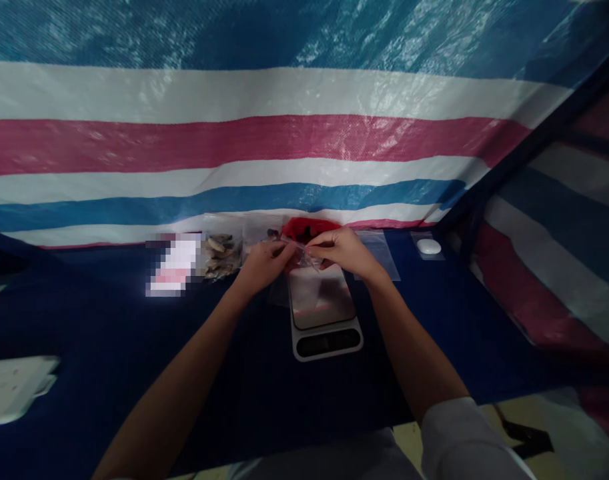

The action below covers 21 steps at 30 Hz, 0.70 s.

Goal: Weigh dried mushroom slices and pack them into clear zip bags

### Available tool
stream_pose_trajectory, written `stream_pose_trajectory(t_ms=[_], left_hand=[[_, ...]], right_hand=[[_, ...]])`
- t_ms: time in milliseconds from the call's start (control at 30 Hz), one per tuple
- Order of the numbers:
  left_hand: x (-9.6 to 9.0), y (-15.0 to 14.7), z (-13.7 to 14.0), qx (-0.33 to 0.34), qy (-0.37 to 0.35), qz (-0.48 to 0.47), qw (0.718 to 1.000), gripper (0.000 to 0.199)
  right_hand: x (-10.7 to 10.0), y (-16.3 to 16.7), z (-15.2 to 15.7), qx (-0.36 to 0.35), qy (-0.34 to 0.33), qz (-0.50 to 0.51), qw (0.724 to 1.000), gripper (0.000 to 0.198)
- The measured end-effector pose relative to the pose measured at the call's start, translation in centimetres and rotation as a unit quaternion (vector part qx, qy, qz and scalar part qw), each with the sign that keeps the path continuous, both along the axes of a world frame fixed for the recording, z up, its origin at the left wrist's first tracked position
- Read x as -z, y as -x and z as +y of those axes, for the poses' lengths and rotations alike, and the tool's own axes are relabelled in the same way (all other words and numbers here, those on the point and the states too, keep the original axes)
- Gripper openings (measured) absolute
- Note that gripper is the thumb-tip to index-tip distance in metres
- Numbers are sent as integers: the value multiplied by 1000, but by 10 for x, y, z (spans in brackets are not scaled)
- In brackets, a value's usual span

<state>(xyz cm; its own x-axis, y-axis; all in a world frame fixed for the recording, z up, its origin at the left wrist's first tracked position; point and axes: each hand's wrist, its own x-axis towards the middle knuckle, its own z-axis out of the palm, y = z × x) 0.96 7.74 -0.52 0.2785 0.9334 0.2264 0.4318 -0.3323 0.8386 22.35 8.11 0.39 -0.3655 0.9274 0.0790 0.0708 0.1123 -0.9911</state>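
Observation:
Both hands pinch the edge of a clear plastic bag point(309, 259) above the far end of a white kitchen scale point(324, 303). My left hand point(267, 265) is closed on the bag's left side, my right hand point(345, 252) on its right side. What the bag holds is too dim to make out. Just behind the hands sits a red container point(311, 225) with dark contents. To the left lies a clear bag of brownish dried pieces point(219, 257). Another clear bag point(257, 230) is partly hidden behind my left hand.
Flat clear bags point(379, 257) lie right of the scale. A white rounded object point(428, 247) rests farther right. A blurred-out bright item point(174, 263) is at left, a pale flat case point(17, 390) at near left. Striped sheeting point(234, 143) rises behind the dark blue table point(109, 347).

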Motion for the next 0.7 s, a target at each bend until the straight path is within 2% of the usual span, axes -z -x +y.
stream_pose_trajectory(t_ms=[133, 433, 567, 700], left_hand=[[5, -3, 1, 7, 99, -84, 992, 47], [-7, -3, -2, 22, 142, -82, 986, 40], [-8, -6, -5, 22, 145, -83, 986, 42], [-3, -8, -5, -2, 191, -149, 970, 36]], right_hand=[[3, 1, 0, -44, 0, -9, 999, 11], [6, -2, 1, -38, 32, -38, 998, 16], [2, 1, -2, -34, -11, -92, 995, 19], [5, 1, -2, -34, -67, -145, 987, 23]])
